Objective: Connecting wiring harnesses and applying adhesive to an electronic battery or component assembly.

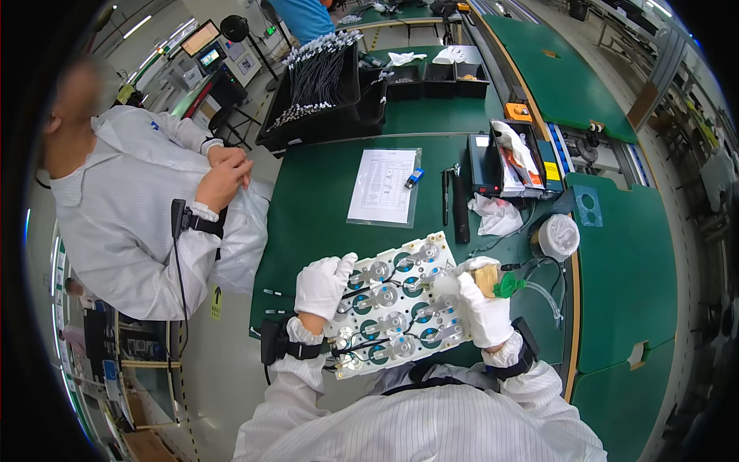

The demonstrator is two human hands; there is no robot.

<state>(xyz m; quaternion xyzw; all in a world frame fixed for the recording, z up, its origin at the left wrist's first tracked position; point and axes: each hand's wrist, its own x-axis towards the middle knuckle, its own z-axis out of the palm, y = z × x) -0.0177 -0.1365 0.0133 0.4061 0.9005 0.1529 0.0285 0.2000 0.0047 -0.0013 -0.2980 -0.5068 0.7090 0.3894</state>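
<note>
A white panel (368, 316) with rows of round clear parts, blue bits and black cables lies tilted at the table's front edge. My left hand (322, 288), in a white glove, is closed at the panel's upper left edge, thumb toward the top. Over the panel's right side, my right hand (486, 312), gloved as well, is closed around a tan, wood-coloured block-shaped piece (486, 280). A bright green part (508, 286) with clear tubing sits beside that piece; whether they are joined I cannot tell. The fingertips of the right hand are partly hidden.
Beyond the panel lie a printed sheet (382, 186) in a clear sleeve and a slim black tool (460, 206). A white tub (557, 237) and a box of packets (517, 158) stand right. Black bins (331, 96) fill the back. Another person (146, 200) is at left.
</note>
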